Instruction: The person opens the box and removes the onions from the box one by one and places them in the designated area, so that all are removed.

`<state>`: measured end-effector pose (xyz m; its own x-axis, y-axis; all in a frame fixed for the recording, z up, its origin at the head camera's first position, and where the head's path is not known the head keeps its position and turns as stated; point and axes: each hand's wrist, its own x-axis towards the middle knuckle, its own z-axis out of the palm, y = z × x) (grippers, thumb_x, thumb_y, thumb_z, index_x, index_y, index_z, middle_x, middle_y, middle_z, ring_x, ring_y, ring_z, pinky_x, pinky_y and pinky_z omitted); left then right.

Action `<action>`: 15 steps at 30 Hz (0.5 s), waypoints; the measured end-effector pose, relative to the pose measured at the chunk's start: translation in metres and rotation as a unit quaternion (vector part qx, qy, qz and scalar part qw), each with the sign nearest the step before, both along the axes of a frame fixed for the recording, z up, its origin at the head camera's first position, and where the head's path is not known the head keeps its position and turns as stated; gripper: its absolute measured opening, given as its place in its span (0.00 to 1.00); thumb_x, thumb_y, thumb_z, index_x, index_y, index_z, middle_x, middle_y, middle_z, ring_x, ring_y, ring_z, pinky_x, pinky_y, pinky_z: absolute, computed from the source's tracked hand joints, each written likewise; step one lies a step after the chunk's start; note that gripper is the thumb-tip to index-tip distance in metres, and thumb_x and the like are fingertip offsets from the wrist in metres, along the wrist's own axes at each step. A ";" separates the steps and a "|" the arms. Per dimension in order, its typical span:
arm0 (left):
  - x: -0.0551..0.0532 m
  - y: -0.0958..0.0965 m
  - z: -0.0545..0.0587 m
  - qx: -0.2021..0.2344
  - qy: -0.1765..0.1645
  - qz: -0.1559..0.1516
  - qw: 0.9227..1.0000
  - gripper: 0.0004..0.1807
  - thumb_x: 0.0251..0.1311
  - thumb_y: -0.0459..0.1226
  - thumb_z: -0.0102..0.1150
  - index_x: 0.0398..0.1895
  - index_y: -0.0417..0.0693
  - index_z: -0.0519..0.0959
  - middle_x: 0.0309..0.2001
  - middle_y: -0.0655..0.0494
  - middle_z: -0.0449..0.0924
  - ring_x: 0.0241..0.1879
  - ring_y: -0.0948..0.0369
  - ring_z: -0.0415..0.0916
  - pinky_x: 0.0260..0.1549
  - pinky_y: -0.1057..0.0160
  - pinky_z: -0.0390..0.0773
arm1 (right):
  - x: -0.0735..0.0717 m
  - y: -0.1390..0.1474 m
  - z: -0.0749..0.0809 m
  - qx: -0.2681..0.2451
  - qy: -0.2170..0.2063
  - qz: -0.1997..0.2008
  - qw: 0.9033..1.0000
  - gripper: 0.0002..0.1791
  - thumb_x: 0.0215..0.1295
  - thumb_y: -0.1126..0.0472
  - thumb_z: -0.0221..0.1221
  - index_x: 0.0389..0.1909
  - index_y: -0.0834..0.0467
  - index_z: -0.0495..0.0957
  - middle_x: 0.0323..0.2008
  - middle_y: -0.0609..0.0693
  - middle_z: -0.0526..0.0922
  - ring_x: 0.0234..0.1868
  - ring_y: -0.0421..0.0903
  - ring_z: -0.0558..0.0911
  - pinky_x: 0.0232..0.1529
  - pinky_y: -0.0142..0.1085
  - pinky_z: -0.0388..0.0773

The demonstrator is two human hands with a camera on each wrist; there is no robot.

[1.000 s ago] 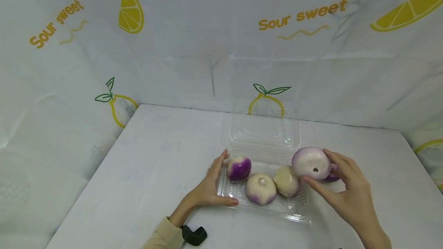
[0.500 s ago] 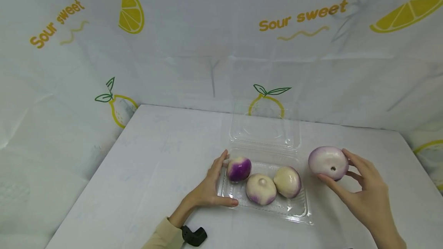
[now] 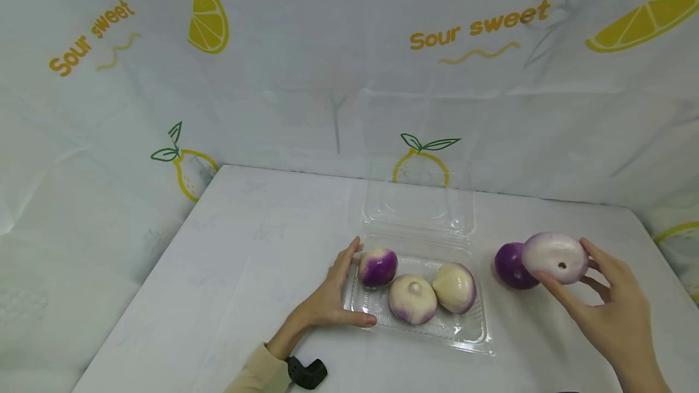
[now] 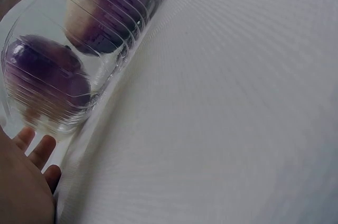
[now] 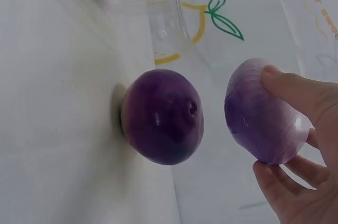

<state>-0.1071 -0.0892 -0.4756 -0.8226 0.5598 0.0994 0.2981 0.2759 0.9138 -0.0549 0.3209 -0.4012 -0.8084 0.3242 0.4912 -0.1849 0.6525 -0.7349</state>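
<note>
My right hand [image 3: 611,302] holds a pale lilac-and-white onion [image 3: 553,258] between thumb and fingers, its dark spot facing the head camera. Beside it, a deep purple onion [image 5: 162,117] rests on the table, partly covered by the held one in the head view. A clear hinged plastic box [image 3: 453,332] lies with its lid back. Three onions sit inside: a purple-and-white one [image 3: 378,267], a mostly white one [image 3: 412,299] and a cream one [image 3: 455,288]. My left hand [image 3: 327,302] spans the box's left end, fingers straight, thumb along the front edge.
The box's clear lid [image 3: 417,205] leans back toward the rear edge of the white table [image 3: 262,247]. A lemon-printed sheet [image 3: 300,65] hangs behind. A black curved object [image 3: 307,373] shows near the left wrist.
My right hand has carried the lilac-and-white onion rightward from over the box's right side, past the purple onion, which now shows more. The left hand and the box have stayed put.
</note>
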 end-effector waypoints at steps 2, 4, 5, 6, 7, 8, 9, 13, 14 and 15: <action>0.000 0.000 0.000 0.003 0.006 -0.002 1.000 0.76 0.37 0.45 0.80 0.84 0.50 0.34 0.82 0.44 0.43 0.73 0.51 0.54 0.72 0.30 0.53 | 0.001 0.005 0.001 -0.007 -0.016 -0.014 1.000 0.52 0.33 0.85 0.75 0.68 0.60 0.75 0.53 0.25 0.74 0.50 0.23 0.75 0.44 0.09 0.72; 0.000 0.000 0.000 0.004 0.004 -0.001 1.000 0.76 0.37 0.45 0.80 0.84 0.52 0.34 0.82 0.45 0.43 0.73 0.52 0.54 0.73 0.30 0.53 | 0.002 0.010 0.000 -0.004 -0.033 -0.020 0.999 0.51 0.36 0.82 0.76 0.69 0.60 0.74 0.54 0.24 0.72 0.51 0.22 0.73 0.44 0.08 0.71; 0.000 0.000 0.000 0.004 0.006 -0.002 1.000 0.76 0.37 0.45 0.80 0.84 0.51 0.34 0.82 0.45 0.43 0.73 0.51 0.54 0.72 0.30 0.52 | 0.002 0.012 0.000 0.000 -0.039 -0.021 0.999 0.51 0.37 0.81 0.76 0.69 0.60 0.73 0.54 0.23 0.71 0.52 0.21 0.73 0.44 0.08 0.71; 0.000 0.000 0.000 0.004 0.006 -0.002 1.000 0.76 0.37 0.45 0.80 0.84 0.52 0.34 0.82 0.45 0.43 0.73 0.51 0.54 0.72 0.30 0.52 | 0.002 0.015 -0.001 0.004 -0.047 -0.020 0.999 0.51 0.39 0.79 0.77 0.70 0.61 0.72 0.55 0.23 0.70 0.52 0.20 0.72 0.44 0.08 0.70; 0.000 0.000 0.000 0.003 0.006 -0.001 1.000 0.76 0.37 0.45 0.80 0.84 0.51 0.34 0.82 0.45 0.43 0.73 0.51 0.53 0.72 0.30 0.52 | 0.002 0.018 -0.003 0.008 -0.052 -0.018 0.998 0.50 0.41 0.78 0.77 0.71 0.62 0.71 0.56 0.23 0.70 0.52 0.19 0.71 0.44 0.08 0.70; 0.000 0.000 -0.001 0.002 0.007 -0.002 1.000 0.76 0.37 0.45 0.80 0.84 0.51 0.34 0.82 0.45 0.43 0.73 0.51 0.54 0.72 0.29 0.52 | 0.002 0.021 -0.005 0.015 -0.059 -0.017 0.998 0.50 0.43 0.76 0.77 0.72 0.62 0.70 0.58 0.25 0.69 0.52 0.18 0.70 0.44 0.07 0.69; 0.000 0.000 0.000 0.001 0.004 -0.001 1.000 0.76 0.37 0.45 0.80 0.84 0.51 0.34 0.82 0.45 0.43 0.73 0.52 0.53 0.73 0.30 0.51 | 0.002 0.024 -0.006 0.023 -0.066 -0.017 0.997 0.50 0.45 0.74 0.77 0.73 0.63 0.68 0.60 0.28 0.69 0.52 0.17 0.68 0.44 0.06 0.68; 0.000 0.000 -0.001 -0.002 0.002 0.001 1.000 0.76 0.38 0.45 0.80 0.84 0.50 0.34 0.82 0.46 0.43 0.73 0.52 0.53 0.73 0.31 0.52 | 0.002 0.033 -0.014 0.038 -0.087 -0.023 0.995 0.48 0.50 0.70 0.76 0.74 0.64 0.66 0.65 0.43 0.70 0.51 0.14 0.64 0.43 0.05 0.66; 0.000 0.000 -0.002 -0.002 0.002 0.001 1.000 0.76 0.38 0.45 0.80 0.84 0.50 0.34 0.82 0.46 0.43 0.74 0.52 0.53 0.73 0.31 0.52 | 0.002 0.035 -0.016 0.040 -0.093 -0.026 0.995 0.48 0.51 0.69 0.76 0.74 0.64 0.65 0.66 0.47 0.70 0.51 0.13 0.64 0.43 0.05 0.65; 0.000 0.000 -0.002 -0.002 -0.001 0.002 1.000 0.76 0.38 0.45 0.80 0.84 0.51 0.34 0.82 0.46 0.43 0.74 0.52 0.52 0.73 0.31 0.51 | 0.003 0.036 -0.018 0.039 -0.099 -0.028 0.994 0.48 0.51 0.68 0.76 0.74 0.64 0.65 0.67 0.51 0.70 0.50 0.13 0.63 0.42 0.05 0.65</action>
